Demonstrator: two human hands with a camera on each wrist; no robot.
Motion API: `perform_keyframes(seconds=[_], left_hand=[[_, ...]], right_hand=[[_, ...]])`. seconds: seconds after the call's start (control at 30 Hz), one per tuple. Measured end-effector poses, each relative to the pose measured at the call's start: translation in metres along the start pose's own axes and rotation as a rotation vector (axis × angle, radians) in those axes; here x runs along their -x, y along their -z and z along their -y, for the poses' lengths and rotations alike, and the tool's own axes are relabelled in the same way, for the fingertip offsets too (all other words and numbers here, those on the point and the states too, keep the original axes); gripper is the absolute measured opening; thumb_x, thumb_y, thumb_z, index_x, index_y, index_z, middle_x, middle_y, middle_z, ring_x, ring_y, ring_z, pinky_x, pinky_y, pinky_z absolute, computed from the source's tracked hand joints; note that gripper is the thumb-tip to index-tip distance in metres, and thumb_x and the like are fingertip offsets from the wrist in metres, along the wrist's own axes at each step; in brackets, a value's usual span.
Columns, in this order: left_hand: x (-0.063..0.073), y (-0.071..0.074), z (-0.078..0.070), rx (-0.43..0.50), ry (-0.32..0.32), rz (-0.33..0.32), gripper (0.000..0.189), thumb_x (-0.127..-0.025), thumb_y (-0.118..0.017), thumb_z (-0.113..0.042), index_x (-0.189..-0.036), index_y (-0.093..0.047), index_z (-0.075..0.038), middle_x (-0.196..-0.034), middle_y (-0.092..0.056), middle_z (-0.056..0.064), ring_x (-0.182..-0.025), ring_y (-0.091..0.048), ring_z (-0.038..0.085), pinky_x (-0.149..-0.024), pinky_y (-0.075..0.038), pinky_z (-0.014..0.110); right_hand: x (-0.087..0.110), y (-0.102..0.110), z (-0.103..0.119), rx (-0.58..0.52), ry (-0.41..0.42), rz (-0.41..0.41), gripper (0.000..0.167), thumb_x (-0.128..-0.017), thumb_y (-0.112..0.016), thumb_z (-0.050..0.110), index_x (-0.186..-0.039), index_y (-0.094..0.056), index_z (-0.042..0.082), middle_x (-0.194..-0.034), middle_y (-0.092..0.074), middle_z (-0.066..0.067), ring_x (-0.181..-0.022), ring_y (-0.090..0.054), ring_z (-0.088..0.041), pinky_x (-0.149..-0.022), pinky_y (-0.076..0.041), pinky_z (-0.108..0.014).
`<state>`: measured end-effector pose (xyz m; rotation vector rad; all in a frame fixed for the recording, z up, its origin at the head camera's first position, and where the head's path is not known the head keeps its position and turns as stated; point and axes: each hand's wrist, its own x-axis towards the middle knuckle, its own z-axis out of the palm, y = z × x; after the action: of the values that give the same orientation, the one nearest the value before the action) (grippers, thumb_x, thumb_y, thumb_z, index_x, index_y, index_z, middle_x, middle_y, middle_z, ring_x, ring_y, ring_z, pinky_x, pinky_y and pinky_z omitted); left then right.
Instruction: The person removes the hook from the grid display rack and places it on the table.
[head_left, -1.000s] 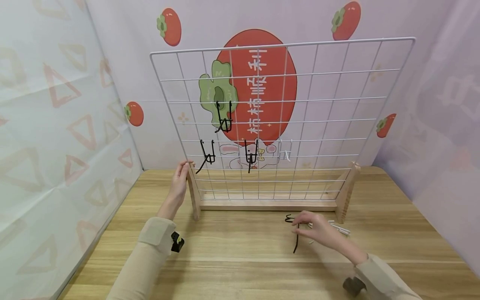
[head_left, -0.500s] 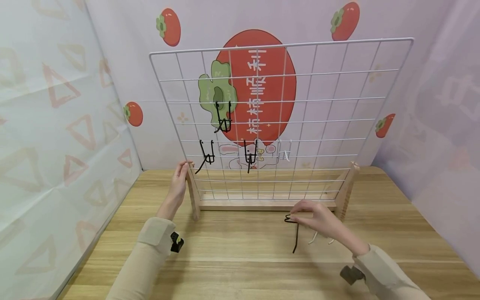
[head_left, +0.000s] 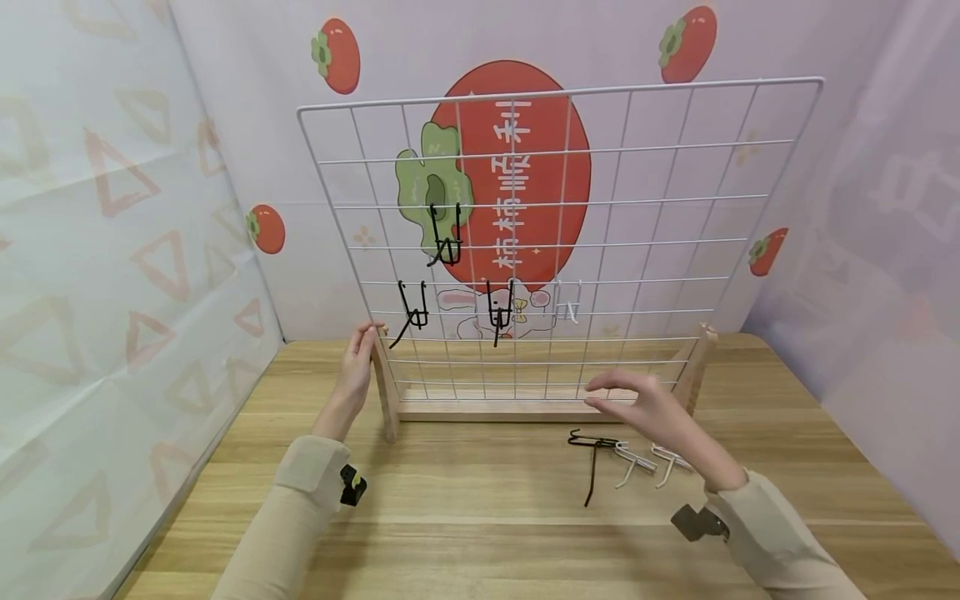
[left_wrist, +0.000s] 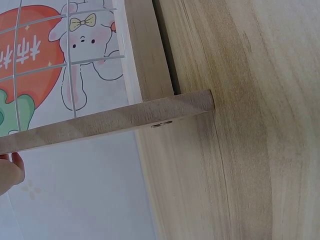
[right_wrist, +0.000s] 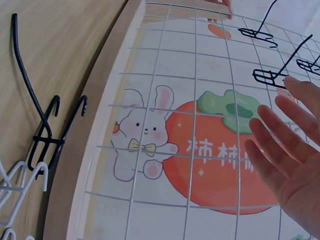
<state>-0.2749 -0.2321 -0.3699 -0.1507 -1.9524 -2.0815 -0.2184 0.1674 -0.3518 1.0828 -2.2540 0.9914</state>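
Note:
A white wire grid panel (head_left: 637, 200) leans upright in a wooden stand on the table. My left hand (head_left: 356, 367) grips the top of the stand's left side post (head_left: 386, 387); in the left wrist view the fingertips (left_wrist: 17, 162) meet that post. Above the table in front of the grid's lower right, my right hand (head_left: 648, 408) holds nothing, thumb and fingers apart. Beneath it lie a black wire hook (head_left: 592, 471) and two white wire hooks, one nearer (head_left: 636, 460) and one farther right (head_left: 671, 458).
Three black hooks hang on the grid: one higher up (head_left: 447, 248), one at lower left (head_left: 416, 317) and one in the middle (head_left: 499, 315). Right of these hangs a white hook (head_left: 570, 308). A printed cloth backdrop (head_left: 630, 33) stands behind.
The right hand has come up off the black hook toward the grid, leaving it lying on the table and uncovering the white hooks. The left hand stays on the post.

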Motion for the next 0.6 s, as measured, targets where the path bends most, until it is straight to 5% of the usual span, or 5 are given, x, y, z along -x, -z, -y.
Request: perform_keyframes(seconds=[0.2,0.4,0.6], left_hand=[[0.000,0.000,0.000,0.003,-0.001,0.000,0.020,-0.096,-0.035,-0.030,-0.106,-0.045,-0.016,-0.105,-0.050,-0.004,-0.105,-0.037,0.013,-0.090,-0.025,0.026],[0.000,0.000,0.000,-0.001,0.005,0.000,0.017,-0.095,-0.035,-0.032,-0.103,-0.046,-0.021,-0.106,-0.049,-0.002,-0.105,-0.038,0.013,-0.091,-0.025,0.027],[0.000,0.001,0.000,-0.005,0.022,0.004,0.015,-0.095,-0.035,-0.033,-0.102,-0.046,-0.024,-0.097,-0.050,-0.011,-0.110,-0.034,0.019,-0.092,-0.023,0.027]], right_hand=[[-0.010,0.005,0.004,-0.007,-0.005,-0.049,0.022,-0.067,-0.071,-0.005,-0.087,-0.066,0.004,-0.084,-0.066,-0.003,-0.082,-0.061,-0.016,-0.078,-0.040,-0.010],[-0.018,0.012,0.008,0.000,-0.035,-0.075,0.023,-0.068,-0.072,-0.002,-0.089,-0.066,0.006,-0.086,-0.067,-0.002,-0.084,-0.060,-0.014,-0.080,-0.039,-0.011],[-0.031,0.018,0.015,0.006,0.012,-0.143,0.026,-0.062,-0.072,-0.011,-0.085,-0.066,0.000,-0.084,-0.067,-0.009,-0.087,-0.060,-0.013,-0.081,-0.037,-0.008]])
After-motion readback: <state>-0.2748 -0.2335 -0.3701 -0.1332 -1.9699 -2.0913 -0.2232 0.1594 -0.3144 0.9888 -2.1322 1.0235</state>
